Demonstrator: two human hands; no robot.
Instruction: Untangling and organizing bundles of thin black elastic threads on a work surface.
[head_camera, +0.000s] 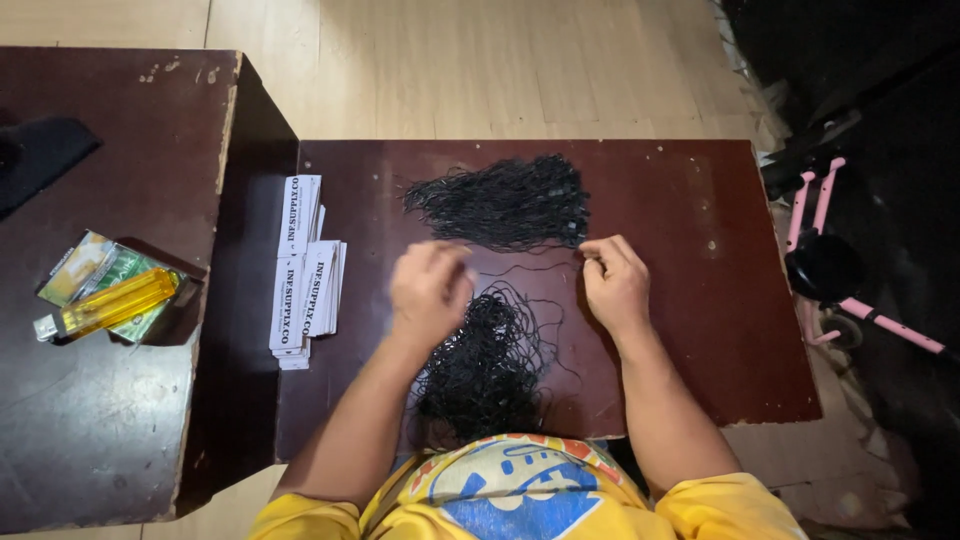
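Black cord fills the middle of your dark brown bench (700, 330): a far bundle of cords (500, 205) lies fanned out with small tags at its right end, and a near tangle of cords (485, 365) runs from between your hands toward your yellow shirt (510, 490). Your right hand (615, 283) has its grip clenched, fingertips pinched on a thin single cord (525, 265) that stretches left across the bench between the two heaps. Your left hand (430, 290) is blurred; its fingers are curled with the grip closed at the other end of that same cord, just at the far edge of the near tangle. Left of your left hand, a stack of white paper tags (305, 270) lies at the bench's left edge. Well apart, on the lower side table (90, 420) at far left, a yellow lighter (105, 305) rests on a green packet (120, 285).
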